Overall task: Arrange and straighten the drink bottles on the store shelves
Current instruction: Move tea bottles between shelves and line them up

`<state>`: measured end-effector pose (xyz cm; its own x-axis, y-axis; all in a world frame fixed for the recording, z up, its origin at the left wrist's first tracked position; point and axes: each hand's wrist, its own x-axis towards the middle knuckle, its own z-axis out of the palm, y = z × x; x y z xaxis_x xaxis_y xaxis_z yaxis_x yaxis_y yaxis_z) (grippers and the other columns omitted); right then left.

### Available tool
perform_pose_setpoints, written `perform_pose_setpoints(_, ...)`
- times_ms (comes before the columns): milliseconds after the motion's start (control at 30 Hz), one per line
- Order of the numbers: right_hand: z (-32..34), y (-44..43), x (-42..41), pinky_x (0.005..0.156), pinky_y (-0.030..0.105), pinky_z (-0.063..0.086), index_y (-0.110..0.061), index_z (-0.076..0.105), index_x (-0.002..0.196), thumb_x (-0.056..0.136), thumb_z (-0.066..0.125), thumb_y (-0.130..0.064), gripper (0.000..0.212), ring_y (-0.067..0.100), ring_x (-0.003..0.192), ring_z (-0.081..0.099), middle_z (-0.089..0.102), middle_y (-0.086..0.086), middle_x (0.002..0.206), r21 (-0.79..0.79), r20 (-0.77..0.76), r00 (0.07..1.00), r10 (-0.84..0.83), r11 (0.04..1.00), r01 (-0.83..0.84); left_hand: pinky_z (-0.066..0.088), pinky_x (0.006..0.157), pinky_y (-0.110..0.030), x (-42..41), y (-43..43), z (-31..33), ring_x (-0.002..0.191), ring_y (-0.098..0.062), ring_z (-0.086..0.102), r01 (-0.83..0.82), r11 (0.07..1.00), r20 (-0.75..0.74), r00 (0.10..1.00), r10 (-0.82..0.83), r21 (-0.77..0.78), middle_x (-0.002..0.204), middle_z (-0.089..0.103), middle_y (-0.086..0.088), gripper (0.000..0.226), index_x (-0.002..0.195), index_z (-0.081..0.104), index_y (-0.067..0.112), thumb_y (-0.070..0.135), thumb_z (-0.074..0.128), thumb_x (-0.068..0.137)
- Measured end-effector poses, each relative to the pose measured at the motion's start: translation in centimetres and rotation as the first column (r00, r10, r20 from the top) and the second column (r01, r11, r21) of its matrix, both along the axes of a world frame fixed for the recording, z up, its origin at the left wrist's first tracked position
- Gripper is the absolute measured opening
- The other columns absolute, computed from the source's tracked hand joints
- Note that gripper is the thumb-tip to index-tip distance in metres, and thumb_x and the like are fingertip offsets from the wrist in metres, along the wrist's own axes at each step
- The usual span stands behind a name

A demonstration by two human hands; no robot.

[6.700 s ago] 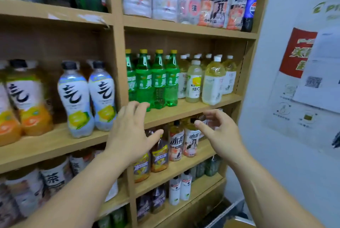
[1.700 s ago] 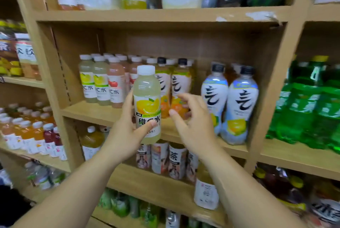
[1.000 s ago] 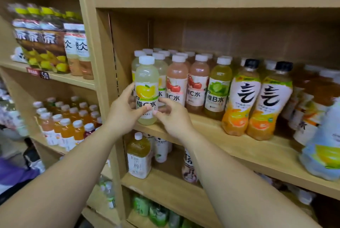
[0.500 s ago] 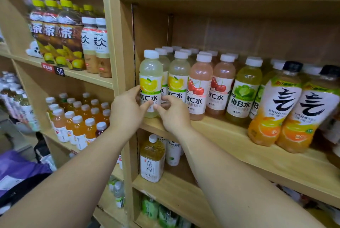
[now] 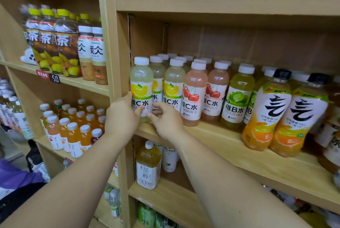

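A pale lemon vitamin C bottle [image 5: 141, 84] with a white cap stands upright at the left end of the wooden middle shelf [image 5: 230, 146], tight against the upright post [image 5: 117, 80]. My left hand [image 5: 122, 118] grips its lower left side. My right hand [image 5: 166, 122] pinches its lower right side with thumb and fingertips. Right of it stand another lemon bottle [image 5: 173, 84], two pink cherry bottles [image 5: 195, 93], a green lime bottle [image 5: 238, 97] and two orange-bottomed bottles [image 5: 272, 110].
The left bay holds dark tea bottles [image 5: 55, 42] above a price tag [image 5: 55, 78], and small orange juice bottles [image 5: 73, 126] below. A tea bottle [image 5: 148, 165] stands on the shelf beneath my hands. More bottles fill the top shelf.
Both hands carried the lemon bottle leftward and set it at the shelf's left end beside the post. Over the last half second the hands and bottle stay nearly still.
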<state>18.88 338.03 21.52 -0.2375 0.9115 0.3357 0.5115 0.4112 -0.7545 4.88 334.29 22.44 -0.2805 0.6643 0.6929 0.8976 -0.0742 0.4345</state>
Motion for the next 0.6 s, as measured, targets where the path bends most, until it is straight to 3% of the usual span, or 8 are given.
perform_pose_setpoints(133,0.0,-1.4,2.3,0.095,0.025,0.047,-0.021,0.067,0.127,0.094,0.070,-0.021,0.033,0.012,0.109,0.064,0.070,-0.003,0.119,-0.037,0.061,0.998,0.009,0.999,-0.007,0.053,0.080,-0.043,0.0,-0.5,-0.5,0.099,-0.039,0.066,0.022,0.999,0.055,0.998,-0.021,-0.025,0.106,0.071,-0.016,0.042,0.127,0.061,0.011,0.023,0.074,0.089)
perform_pose_setpoints(233,-0.4,-2.9,4.6,0.102,0.034,0.050,-0.018,0.070,0.123,0.092,0.072,-0.019,0.031,0.015,0.106,0.065,0.071,0.000,0.117,-0.008,0.074,0.997,0.006,1.000,-0.006,0.052,0.089,-0.043,0.2,-1.9,-2.4,0.102,-0.034,0.063,0.058,0.997,0.126,0.990,-0.064,0.054,0.115,0.065,-0.013,0.052,0.137,0.058,0.016,0.017,0.075,0.088)
perform_pose_setpoints(300,-1.0,-4.3,5.9,0.100,0.038,0.052,-0.017,0.070,0.122,0.092,0.072,-0.021,0.031,0.017,0.105,0.066,0.072,0.000,0.115,0.066,0.125,0.992,0.005,0.998,-0.013,0.047,0.083,-0.036,0.7,-3.4,-4.4,0.094,-0.028,0.060,0.063,0.992,0.146,0.986,-0.079,0.111,0.106,0.061,-0.010,0.047,0.133,0.061,0.013,0.015,0.074,0.087)
perform_pose_setpoints(400,-3.0,-7.3,7.7,0.095,0.040,0.051,-0.018,0.071,0.119,0.092,0.070,-0.025,0.028,0.024,0.111,0.061,0.071,0.001,0.116,0.302,0.342,0.935,-0.089,0.953,-0.020,0.043,0.074,-0.031,1.4,-5.6,-7.7,0.076,-0.013,0.054,0.070,0.994,0.231,0.969,-0.088,0.086,0.097,0.059,-0.002,0.041,0.127,0.063,0.017,0.020,0.074,0.088)
perform_pose_setpoints(500,-7.0,-10.5,9.2,0.097,0.039,0.047,-0.013,0.074,0.112,0.091,0.069,-0.019,0.022,0.026,0.113,0.059,0.068,0.004,0.117,0.526,0.284,0.953,-0.110,0.848,-0.059,0.047,0.075,-0.033,1.8,-7.2,-12.0,0.077,-0.007,0.054,0.107,0.994,0.301,0.948,-0.105,0.011,0.095,0.059,0.002,0.037,0.123,0.063,0.018,0.022,0.074,0.088)
perform_pose_setpoints(600,-12.2,-11.6,10.1,0.098,0.034,0.046,-0.011,0.073,0.111,0.093,0.067,-0.020,0.021,0.024,0.112,0.057,0.063,0.004,0.116,0.494,0.253,0.966,-0.061,0.866,-0.075,0.054,0.084,-0.041,1.8,-7.6,-15.9,0.088,-0.015,0.061,0.178,0.976,0.342,0.931,-0.126,-0.123,0.103,0.060,0.003,0.043,0.129,0.061,0.017,0.024,0.075,0.088)
